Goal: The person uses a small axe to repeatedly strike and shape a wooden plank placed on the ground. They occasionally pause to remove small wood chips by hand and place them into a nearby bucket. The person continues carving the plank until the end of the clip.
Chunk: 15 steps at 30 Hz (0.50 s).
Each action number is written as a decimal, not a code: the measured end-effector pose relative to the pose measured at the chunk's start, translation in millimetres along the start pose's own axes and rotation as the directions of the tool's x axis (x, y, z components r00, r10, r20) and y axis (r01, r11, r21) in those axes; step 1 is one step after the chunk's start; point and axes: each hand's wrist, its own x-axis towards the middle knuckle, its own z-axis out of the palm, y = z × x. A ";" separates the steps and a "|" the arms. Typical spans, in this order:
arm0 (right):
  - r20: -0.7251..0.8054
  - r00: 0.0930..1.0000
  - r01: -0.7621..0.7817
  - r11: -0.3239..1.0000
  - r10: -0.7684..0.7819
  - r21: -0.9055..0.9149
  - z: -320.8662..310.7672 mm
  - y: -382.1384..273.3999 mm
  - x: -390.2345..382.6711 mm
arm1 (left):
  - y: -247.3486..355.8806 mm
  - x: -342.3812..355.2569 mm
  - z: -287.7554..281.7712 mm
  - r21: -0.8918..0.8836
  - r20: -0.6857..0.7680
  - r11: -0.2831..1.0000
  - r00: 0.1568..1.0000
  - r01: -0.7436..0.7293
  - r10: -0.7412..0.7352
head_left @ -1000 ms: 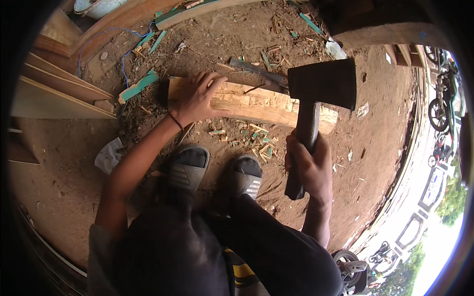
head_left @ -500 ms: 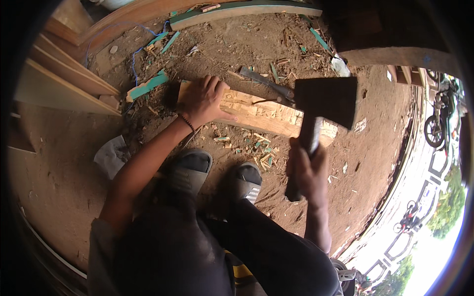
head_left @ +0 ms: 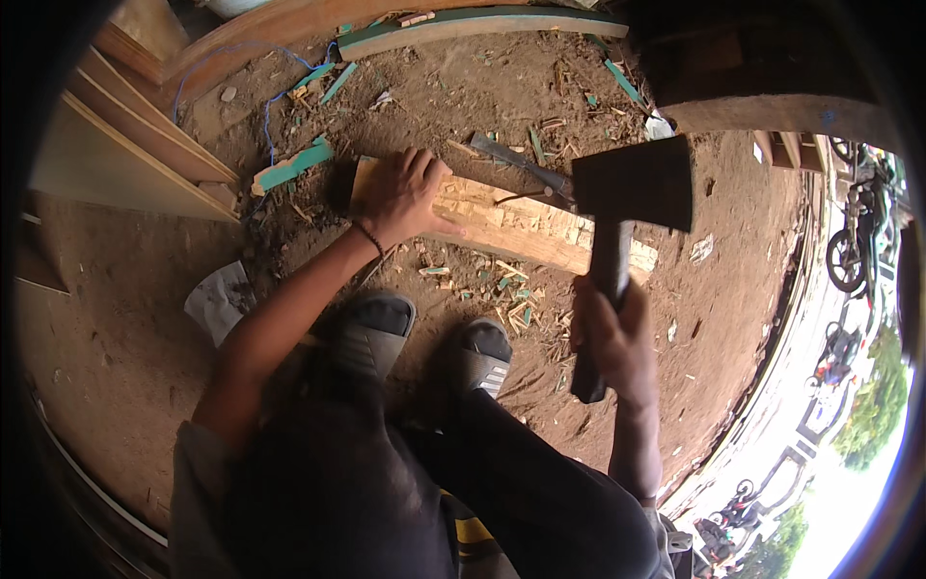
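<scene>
A pale, roughly chopped wooden beam (head_left: 521, 227) lies slanted on the dirt in front of my feet. My left hand (head_left: 403, 198) grips its left end, fingers over the far edge and thumb on the near side. In my right hand (head_left: 614, 333) is a hatchet (head_left: 634, 183), held by its dark handle. Its broad dark head hangs over the right part of the beam and hides some of it. A dark bent nail-like piece (head_left: 521, 197) shows along the beam's far edge. Just behind lies a flat metal tool, perhaps a chisel (head_left: 516, 159).
Wood chips (head_left: 516, 294) litter the ground before my sandals (head_left: 477, 362). A green-painted plank (head_left: 482, 31) lies at the far side. Wooden panels (head_left: 135, 154) lean at left, near a blue cord (head_left: 267, 125). Dark furniture (head_left: 772, 111) overhangs far right; motorcycles (head_left: 849, 251) stand beyond.
My right hand has shifted slightly right and nearer to me, and the hatchet head has tilted a little. My left hand and the beam stay in place.
</scene>
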 end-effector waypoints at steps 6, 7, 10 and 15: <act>-0.225 0.904 0.411 0.880 -0.362 0.236 -16.1 -15.0 -23.9 | 1.7 -0.3 2.5 0.022 0.012 1.000 1.000 0.013 -0.013; -0.252 0.872 0.477 0.845 -0.419 0.243 -11.5 -12.9 -23.2 | 1.3 0.1 3.2 0.027 0.012 1.000 1.000 0.015 -0.015; -0.261 0.899 0.410 0.885 -0.352 0.221 15.7 7.1 -10.0 | 0.2 -1.2 3.5 0.020 0.020 1.000 1.000 0.002 -0.002; -0.089 0.995 0.055 0.996 -0.049 0.071 11.1 11.4 6.0 | -0.1 -2.5 4.4 -0.006 -0.015 1.000 1.000 -0.008 0.008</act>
